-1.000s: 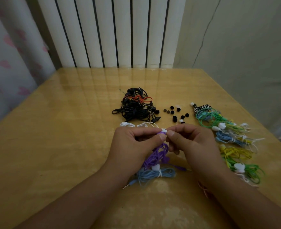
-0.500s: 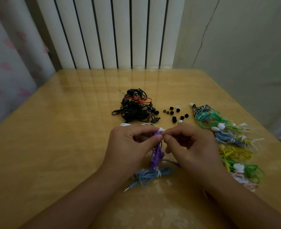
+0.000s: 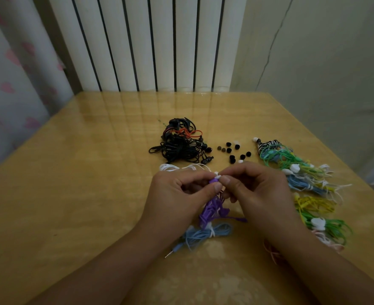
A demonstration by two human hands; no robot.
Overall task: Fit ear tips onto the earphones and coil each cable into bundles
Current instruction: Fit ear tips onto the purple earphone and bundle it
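At frame centre, a purple earbud (image 3: 215,179) is pinched in the left hand (image 3: 177,194), while the right hand (image 3: 254,190) pinches a white tip (image 3: 217,175) against it. Best to press the tip square on, twisting gently until seated, cable (image 3: 212,211) dangling slack above the surface (image 3: 82,194).

Loose ear tips (image 3: 234,151) lying mid-worktop (image 3: 71,194), tangled earphones (image 3: 179,146) sitting to their left, coiled bundles (image 3: 302,179) trailing along right, radiator (image 3: 148,42) standing behind.
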